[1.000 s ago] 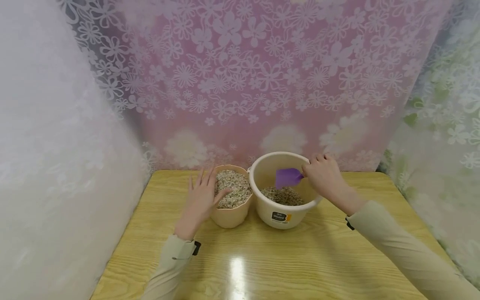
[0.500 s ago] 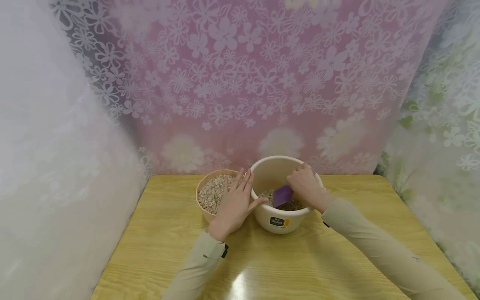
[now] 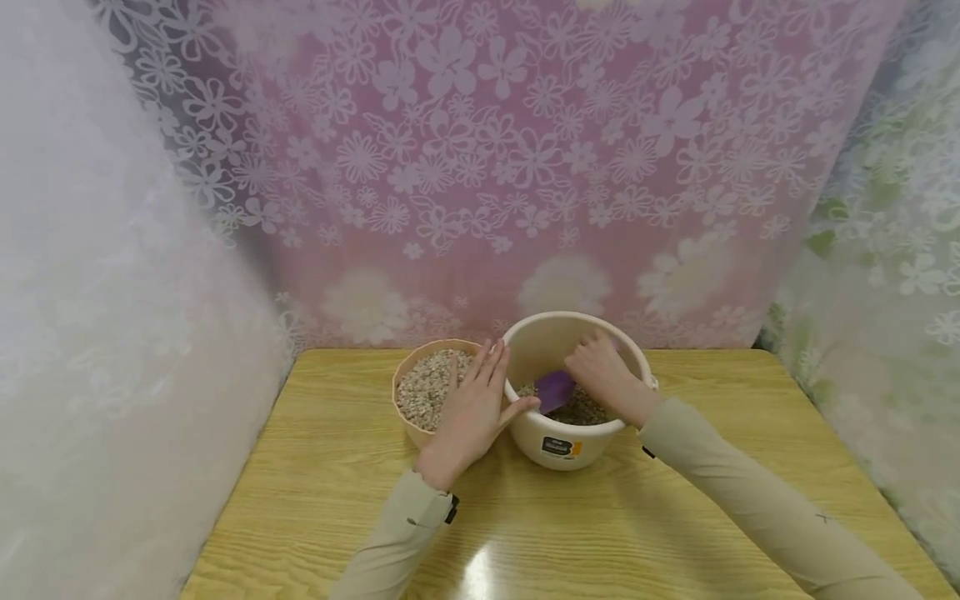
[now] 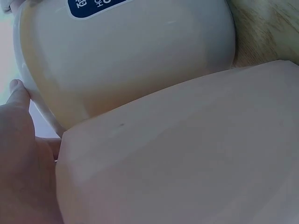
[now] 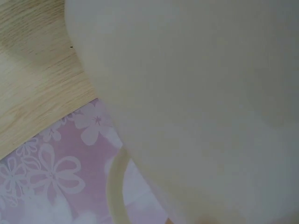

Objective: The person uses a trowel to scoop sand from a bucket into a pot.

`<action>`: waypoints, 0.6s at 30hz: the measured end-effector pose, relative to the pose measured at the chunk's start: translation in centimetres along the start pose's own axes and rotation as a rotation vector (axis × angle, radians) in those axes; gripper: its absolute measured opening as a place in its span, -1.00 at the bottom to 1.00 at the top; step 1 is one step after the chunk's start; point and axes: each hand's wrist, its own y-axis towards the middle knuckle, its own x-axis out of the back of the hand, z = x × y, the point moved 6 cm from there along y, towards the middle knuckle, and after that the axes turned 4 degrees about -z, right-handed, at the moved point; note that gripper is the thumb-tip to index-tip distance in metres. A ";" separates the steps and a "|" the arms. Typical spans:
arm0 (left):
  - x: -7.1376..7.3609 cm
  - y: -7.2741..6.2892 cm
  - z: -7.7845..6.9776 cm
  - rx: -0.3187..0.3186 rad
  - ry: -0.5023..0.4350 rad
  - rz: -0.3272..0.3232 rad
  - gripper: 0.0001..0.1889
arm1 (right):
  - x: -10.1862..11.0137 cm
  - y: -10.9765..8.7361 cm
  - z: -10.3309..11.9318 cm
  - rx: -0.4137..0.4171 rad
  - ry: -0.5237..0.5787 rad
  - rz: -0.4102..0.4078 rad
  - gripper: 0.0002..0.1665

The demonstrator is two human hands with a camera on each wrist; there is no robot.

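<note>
In the head view my right hand (image 3: pixel 602 372) is inside the cream bucket (image 3: pixel 536 448), gripping a purple scoop (image 3: pixel 555 390). The scoop's blade is down at the brownish grains (image 3: pixel 585 410) in the bucket; its handle is hidden by the hand. My left hand (image 3: pixel 467 423) has its fingers stretched out, resting at the bucket's left rim over the peach pot (image 3: pixel 410 429). Pale grains (image 3: pixel 429 387) fill that pot. The left wrist view has my thumb touching the bucket's rim, with the pot wall (image 4: pixel 187 158) close in front. Bucket wall (image 5: pixel 196 93) fills most of the right wrist view.
Both containers stand side by side near the back edge of a wood-grain table (image 3: pixel 570 533). A pink floral curtain (image 3: pixel 480 275) hangs behind, and pale sheets (image 3: pixel 97 333) line the sides. A bucket handle (image 5: pixel 117 186) shows in the right wrist view.
My right hand has lowered the scoop from above the bucket's rim into its grains, shifting left. My left hand has moved right, from the pot's left side to the bucket's rim.
</note>
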 end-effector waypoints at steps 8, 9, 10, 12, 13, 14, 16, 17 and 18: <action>0.1 0.0 0.0 0.006 0.010 -0.004 -0.04 | 0.4 0.6 0.8 0.121 -0.011 -0.045 -0.73; 0.1 0.0 0.1 0.008 0.017 -0.001 -0.04 | 0.5 0.6 0.8 0.132 -0.003 -0.045 -0.75; 0.1 0.0 0.0 0.008 0.021 0.001 -0.04 | 0.6 0.6 0.9 0.145 0.007 -0.045 -0.76; -0.1 0.1 0.1 0.011 0.028 0.006 -0.03 | 0.9 0.5 1.0 0.171 0.031 -0.049 -0.76; -0.1 0.2 0.1 0.012 0.030 0.006 -0.03 | 1.1 0.4 1.0 0.186 0.048 -0.056 -0.76; -0.1 0.2 0.1 0.012 0.031 0.005 -0.03 | 1.3 0.2 1.1 0.197 0.066 -0.060 -0.77; -0.3 0.2 0.2 0.014 0.030 0.005 -0.02 | 1.9 -0.2 1.0 0.212 0.111 -0.072 -0.80; -0.3 0.2 0.2 0.013 0.028 0.004 -0.02 | 2.1 -0.4 1.0 0.214 0.144 -0.070 -0.82; -0.3 0.2 0.2 0.013 0.028 0.002 -0.02 | 2.4 -0.6 0.9 0.211 0.181 -0.068 -0.85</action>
